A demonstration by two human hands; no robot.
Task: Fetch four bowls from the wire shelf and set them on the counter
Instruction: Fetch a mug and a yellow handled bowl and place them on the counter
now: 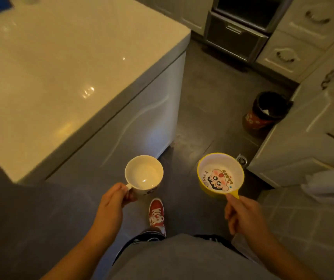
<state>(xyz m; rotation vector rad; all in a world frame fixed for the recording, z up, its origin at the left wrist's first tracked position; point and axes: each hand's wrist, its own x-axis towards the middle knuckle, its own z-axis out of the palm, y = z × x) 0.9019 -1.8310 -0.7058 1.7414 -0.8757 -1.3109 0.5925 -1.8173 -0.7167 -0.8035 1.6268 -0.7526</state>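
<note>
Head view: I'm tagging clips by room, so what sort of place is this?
Most likely a home kitchen: a glossy white counter, panelled cabinet drawers with metal handles, and a small bin on the tiled floor. The person carries a handled white bowl and a yellow cartoon bowl.

Both forearms bare up to the frame edge, no sleeves in view, no watch, rings or bands on either wrist. Left hand (pixel 112 201) and right hand (pixel 242 215) ungloved. Torso covered by a plain grey top (pixel 174 259), soft fabric, no print or logo visible, fills the bottom centre. Below its hem, dark trousers or shorts (pixel 141 238) with thin light stripes or trim; too dim to tell which. One shoe (pixel 157 216) visible: red sneaker, white laces, white sole edge at the toe. Other foot hidden behind the top. Lighting dim and warm, so colours are approximate.
</note>
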